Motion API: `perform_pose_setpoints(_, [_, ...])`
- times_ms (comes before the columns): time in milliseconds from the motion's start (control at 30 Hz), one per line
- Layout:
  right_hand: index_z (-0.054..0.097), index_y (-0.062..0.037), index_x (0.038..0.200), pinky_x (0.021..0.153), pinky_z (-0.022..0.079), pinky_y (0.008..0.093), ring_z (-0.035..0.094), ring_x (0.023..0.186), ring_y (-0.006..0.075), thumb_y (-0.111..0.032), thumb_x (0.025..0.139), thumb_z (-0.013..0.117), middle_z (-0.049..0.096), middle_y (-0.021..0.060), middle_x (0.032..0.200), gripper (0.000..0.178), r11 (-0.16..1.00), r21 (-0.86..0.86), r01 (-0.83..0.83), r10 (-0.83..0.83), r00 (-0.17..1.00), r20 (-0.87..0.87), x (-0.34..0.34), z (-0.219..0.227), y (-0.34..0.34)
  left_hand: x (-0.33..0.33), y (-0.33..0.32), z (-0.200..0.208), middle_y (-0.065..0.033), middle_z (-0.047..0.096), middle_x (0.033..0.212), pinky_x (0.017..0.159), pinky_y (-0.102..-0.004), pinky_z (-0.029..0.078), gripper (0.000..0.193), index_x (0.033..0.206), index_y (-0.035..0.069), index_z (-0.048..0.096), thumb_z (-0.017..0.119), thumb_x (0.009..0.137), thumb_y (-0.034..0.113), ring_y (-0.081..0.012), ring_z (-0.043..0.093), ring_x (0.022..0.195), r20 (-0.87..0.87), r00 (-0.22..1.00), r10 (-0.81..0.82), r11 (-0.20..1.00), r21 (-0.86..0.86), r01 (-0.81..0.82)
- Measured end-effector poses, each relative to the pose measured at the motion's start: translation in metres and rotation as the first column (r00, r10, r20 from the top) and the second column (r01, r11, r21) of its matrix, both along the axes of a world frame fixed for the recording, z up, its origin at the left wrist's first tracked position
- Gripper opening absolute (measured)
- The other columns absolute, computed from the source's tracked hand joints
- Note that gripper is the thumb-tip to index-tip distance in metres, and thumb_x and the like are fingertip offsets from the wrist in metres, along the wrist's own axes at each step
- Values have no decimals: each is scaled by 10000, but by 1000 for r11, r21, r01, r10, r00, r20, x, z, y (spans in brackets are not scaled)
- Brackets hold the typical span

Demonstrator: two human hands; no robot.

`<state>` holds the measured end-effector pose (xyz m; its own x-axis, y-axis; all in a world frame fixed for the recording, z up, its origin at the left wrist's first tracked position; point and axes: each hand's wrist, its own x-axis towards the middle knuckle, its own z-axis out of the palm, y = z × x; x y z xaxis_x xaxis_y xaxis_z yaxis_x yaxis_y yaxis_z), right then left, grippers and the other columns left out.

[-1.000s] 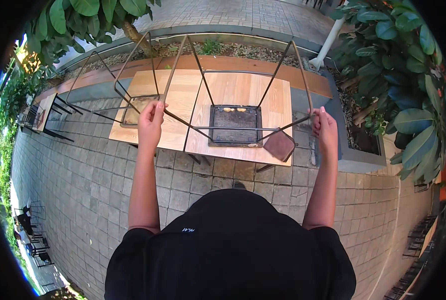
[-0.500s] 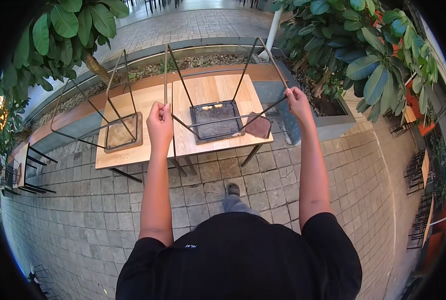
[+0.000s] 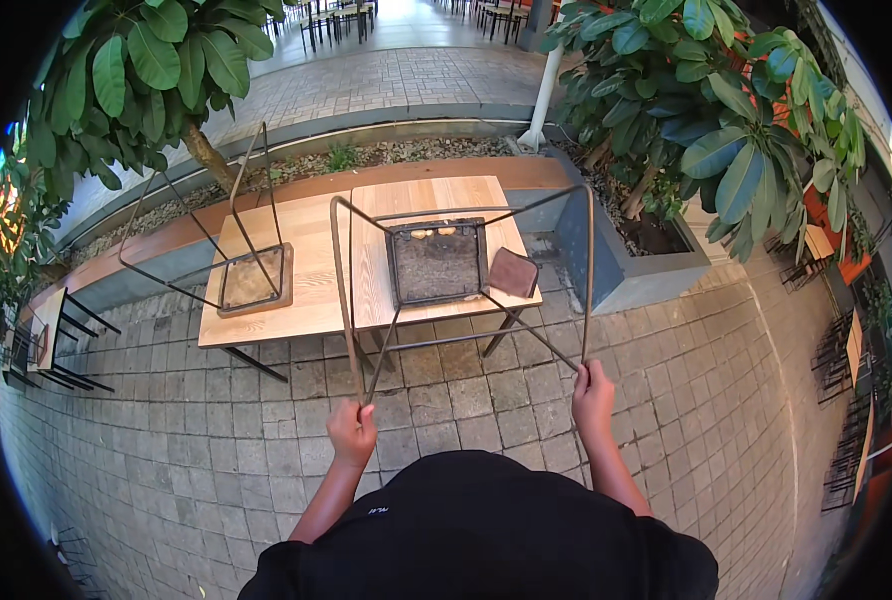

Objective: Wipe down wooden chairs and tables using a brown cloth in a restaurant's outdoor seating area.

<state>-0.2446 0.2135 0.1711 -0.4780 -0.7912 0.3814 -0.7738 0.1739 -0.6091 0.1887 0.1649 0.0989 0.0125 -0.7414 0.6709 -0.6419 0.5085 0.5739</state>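
A dark metal-framed stool [image 3: 436, 270] is upside down over the wooden table [image 3: 366, 190], its seat underside facing up and its legs tilted toward me. My left hand [image 3: 351, 432] is closed around the end of its near left leg. My right hand [image 3: 593, 400] grips the near right leg at its end. Small yellowish bits lie along the far edge of the seat's underside. Beside the seat, on the table's right side, rests a brown square cloth or pad [image 3: 515, 272].
Another upturned stool [image 3: 256, 280] stands on the table's left part. Behind runs a wooden-topped bench [image 3: 316, 185] with a planting bed. A grey planter [image 3: 646, 270] with a leafy tree is at the right. Stone paving [image 3: 216, 450] surrounds the table.
Both hands have come down and toward me, and the stool's legs have tipped nearer with them. The other stool stays put on the table.
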Motion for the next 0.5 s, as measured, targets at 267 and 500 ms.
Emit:
perform_pose_setpoints(267, [583,-19,953,619,481,565,647,784,532,-187,1067,680,674,270,846,225,994,96,-52,43,995,91,-25,-49,12,-11,22,-41,-159,530,722,546,-505,393,340,807,53,500,784,957,162,-403,561,622,102,995,8,996,83,-17])
perform_pose_setpoints(500, [531,4,1008,692,490,627,651,867,567,-145,1079,625,665,321,870,191,968,117,-222,208,971,118,-24,-114,-67,-43,-43,-58,-229,592,747,599,-556,431,275,895,28,522,688,1053,179,-509,601,721,-3,963,270,916,311,-255])
